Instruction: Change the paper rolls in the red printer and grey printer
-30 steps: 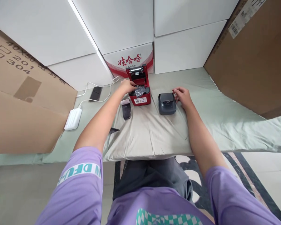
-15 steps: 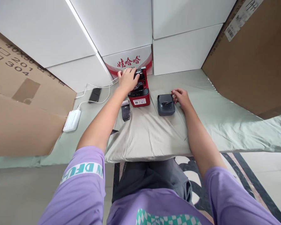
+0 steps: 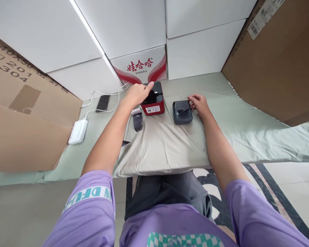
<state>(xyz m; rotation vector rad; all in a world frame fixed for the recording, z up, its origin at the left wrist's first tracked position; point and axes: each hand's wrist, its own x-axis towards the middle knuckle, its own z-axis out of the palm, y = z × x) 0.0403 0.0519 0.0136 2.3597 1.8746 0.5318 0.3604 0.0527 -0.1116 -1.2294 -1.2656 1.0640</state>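
A red and black device with a white label on its front stands on the cloth-covered surface, its black lid down. My left hand lies at its left side, the thumb over the top and the other fingers mostly hidden behind my hand. To the right sits a small dark grey device with a black strip across its top. My right hand is at its right edge, fingertips drawn together near a small red spot. A roll with a dark strip lies left of the red device.
A black phone and a white charger with a white cable are on the left. White boxes and a red-printed carton stand behind. Brown cartons stand at the left and right. A dark scrap lies near the front.
The red device's raised lid has come down. My left hand has shifted slightly left and lower, its thumb now over the top. My right hand has stayed beside the grey device.
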